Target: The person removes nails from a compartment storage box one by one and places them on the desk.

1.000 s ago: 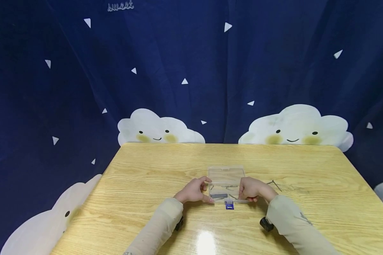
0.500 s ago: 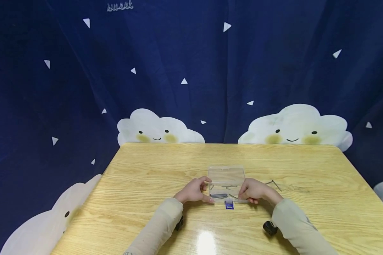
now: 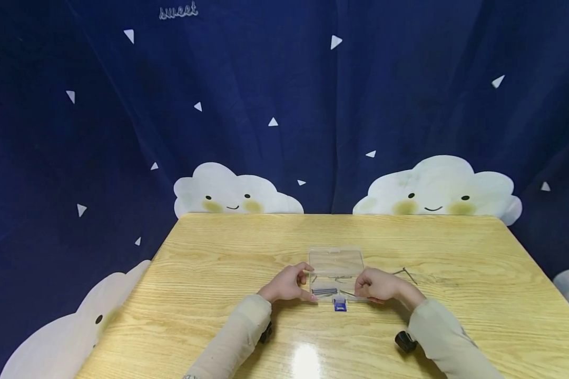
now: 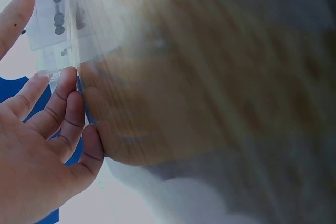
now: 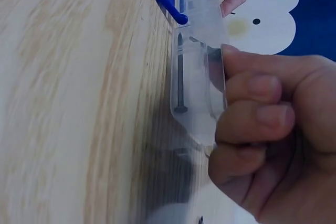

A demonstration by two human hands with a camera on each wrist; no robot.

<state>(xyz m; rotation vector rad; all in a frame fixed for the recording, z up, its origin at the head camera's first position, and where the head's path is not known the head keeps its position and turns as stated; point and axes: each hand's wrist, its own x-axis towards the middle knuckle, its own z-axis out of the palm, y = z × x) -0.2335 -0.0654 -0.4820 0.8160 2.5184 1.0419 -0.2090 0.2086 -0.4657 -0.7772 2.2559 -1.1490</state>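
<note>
Two hands were on the clear box (image 3: 330,284), yeah? Where'd it sit?

Approx. mid-table, lid (image 3: 336,259) tipped open on the far side. L hand (image 3: 288,283) had its left end, thumb near, fingers far, grip wide.

And the R hand (image 3: 375,285)?

It was at the right end, fingers curled tight, fingertips inside, pinching a nail (image 5: 200,43). A second nail (image 5: 180,74) lay along the near wall.

What else was in there?

Dark nails (image 3: 324,291) in the near left part, a few thin bits (image 3: 343,277) farther back. Blue latch (image 3: 340,306) hung off the near side, ctr.

Outside?

Thin metal pcs (image 3: 410,275) lay in a V, right, on the wood table (image 3: 218,247).
</note>
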